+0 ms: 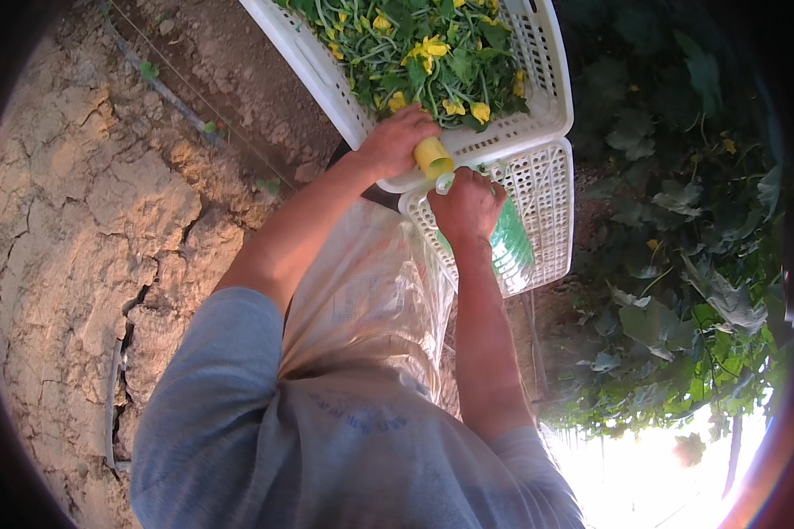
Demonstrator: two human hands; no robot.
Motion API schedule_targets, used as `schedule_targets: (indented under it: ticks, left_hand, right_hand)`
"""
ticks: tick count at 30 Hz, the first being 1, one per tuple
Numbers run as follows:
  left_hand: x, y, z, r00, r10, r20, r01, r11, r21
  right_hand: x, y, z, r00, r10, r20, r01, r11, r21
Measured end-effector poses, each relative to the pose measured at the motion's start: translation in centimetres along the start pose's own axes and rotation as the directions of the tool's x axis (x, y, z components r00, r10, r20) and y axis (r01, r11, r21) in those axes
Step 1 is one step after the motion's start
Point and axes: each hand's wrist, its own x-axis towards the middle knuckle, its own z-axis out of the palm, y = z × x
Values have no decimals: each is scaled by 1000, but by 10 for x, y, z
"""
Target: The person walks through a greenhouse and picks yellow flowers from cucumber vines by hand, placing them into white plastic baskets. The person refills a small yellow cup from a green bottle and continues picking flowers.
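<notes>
My left hand (400, 140) grips a yellow cylindrical cup (432, 159) at the front corner of a white plastic crate (556, 109). The cup's open end tilts towards my right hand (466, 206). Between its closed fingers, the right hand holds a small whitish round piece (444, 183), just below the cup's rim; most of it is hidden. Under that hand, a green translucent plastic item (513, 238) lies in a second white perforated crate (552, 198). Cut green stems, leaves and yellow flowers (430, 49) fill the first crate.
Cracked dry soil (73, 198) rises on the left, with a thin pipe (162, 89) along it. Leafy vines (661, 317) stand close on the right. A pale plastic sack or apron (364, 284) hangs before my body.
</notes>
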Motion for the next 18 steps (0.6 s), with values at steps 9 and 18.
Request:
schedule_targets:
  ticks: [9, 18]
  left_hand:
    - [-3, 3, -1, 999, -37, 36, 36, 999, 27]
    - [-3, 1, -4, 1000, 0, 19, -1, 1000, 7]
  right_hand:
    - [-2, -1, 3, 999, 7, -33, -7, 1000, 3]
    - [-1, -2, 7, 997, -23, -68, 22, 1000, -16]
